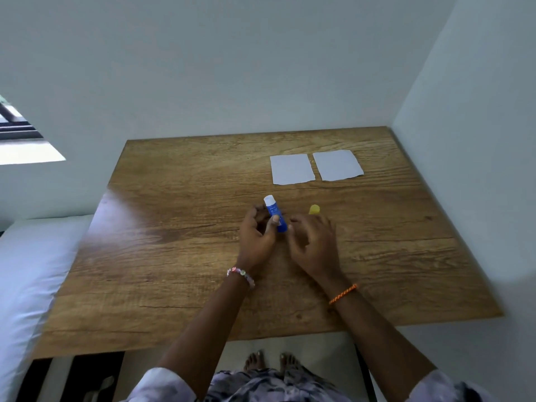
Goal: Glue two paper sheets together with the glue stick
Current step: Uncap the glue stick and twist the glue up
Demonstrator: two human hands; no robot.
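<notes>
A blue glue stick with its white glue tip exposed is held upright-tilted by my left hand near the middle of the wooden table. My right hand sits just right of the stick, fingertips touching its base, fingers loosely curled. The yellow cap stands on the table just beyond my right hand. Two small white paper sheets lie side by side at the far right: the left sheet and the right sheet, flat and apart.
The table stands in a corner, with walls behind and to the right. A white mattress or cushion lies along the table's left side. A window is at the far left. My bare feet show below the near edge.
</notes>
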